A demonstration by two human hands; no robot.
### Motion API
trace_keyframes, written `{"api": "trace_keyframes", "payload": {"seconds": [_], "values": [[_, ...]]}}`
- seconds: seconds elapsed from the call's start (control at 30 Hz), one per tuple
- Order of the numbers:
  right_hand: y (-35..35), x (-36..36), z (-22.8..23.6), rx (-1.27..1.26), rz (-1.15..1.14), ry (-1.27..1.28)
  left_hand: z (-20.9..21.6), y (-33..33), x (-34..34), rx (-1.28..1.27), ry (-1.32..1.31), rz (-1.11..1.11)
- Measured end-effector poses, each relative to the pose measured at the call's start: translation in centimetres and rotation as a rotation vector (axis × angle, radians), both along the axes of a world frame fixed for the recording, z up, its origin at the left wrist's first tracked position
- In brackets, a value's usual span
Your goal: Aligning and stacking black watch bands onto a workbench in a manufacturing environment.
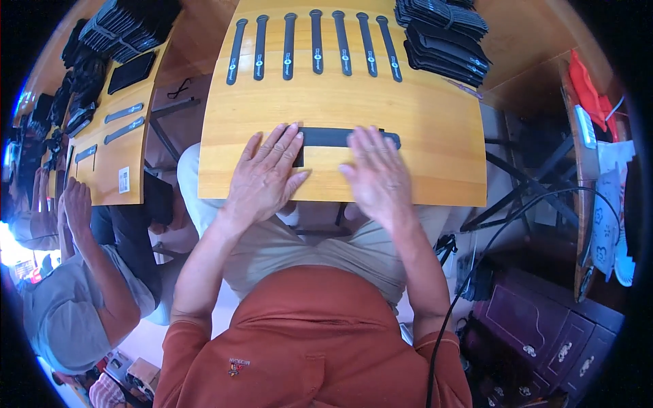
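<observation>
A dark grey strap lies crosswise near the front of the wooden table. Flat on its left end rests my left hand, fingers stretched out, with a small black piece showing beside it. My right hand, slightly blurred, lies over the strap's right part with its fingers extended, and the rounded right end sticks out past them. Neither hand grips anything. Farther back, several similar grey straps with round ends and white print lie side by side in a row.
Stacks of black folded pouches stand at the table's back right corner. To the left, a co-worker sits at another table with straps and black bundles. A black cable hangs on my right, near a dark purple cabinet.
</observation>
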State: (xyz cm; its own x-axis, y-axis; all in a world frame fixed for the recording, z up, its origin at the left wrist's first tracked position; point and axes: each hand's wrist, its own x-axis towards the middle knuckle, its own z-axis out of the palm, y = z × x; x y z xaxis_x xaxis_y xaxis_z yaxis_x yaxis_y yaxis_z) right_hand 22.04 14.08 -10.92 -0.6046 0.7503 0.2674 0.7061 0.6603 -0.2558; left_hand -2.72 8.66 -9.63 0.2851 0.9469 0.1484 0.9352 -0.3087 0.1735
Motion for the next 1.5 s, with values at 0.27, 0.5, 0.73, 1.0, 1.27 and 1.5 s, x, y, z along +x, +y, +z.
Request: {"api": "trace_keyframes", "payload": {"seconds": [0.27,0.5,0.73,1.0,1.27,1.5], "values": [[0.7,3.9,0.1,-0.046,-0.175,-0.005,0.2,-0.1,-1.4,-0.050,0.047,0.003],[0.7,4.1,0.0,0.014,-0.162,-0.001,0.3,-0.2,-1.7,-0.010,-0.032,0.007],[4.2,3.8,2.6,-0.112,-0.151,0.069,0.2,-0.3,-1.7,-0.026,-0.104,0.028],[13.8,2.7,0.7,0.090,-0.163,0.015,0.2,-0.5,-1.5,-0.013,-0.110,0.039],[9.5,6.4,0.6,0.003,-0.194,-0.025,0.1,-0.3,-1.6,-0.018,-0.105,0.045],[1.0,10.6,0.4,0.063,-0.194,0.021,0.2,-0.3,-1.3,0.016,-0.106,0.025]]}}
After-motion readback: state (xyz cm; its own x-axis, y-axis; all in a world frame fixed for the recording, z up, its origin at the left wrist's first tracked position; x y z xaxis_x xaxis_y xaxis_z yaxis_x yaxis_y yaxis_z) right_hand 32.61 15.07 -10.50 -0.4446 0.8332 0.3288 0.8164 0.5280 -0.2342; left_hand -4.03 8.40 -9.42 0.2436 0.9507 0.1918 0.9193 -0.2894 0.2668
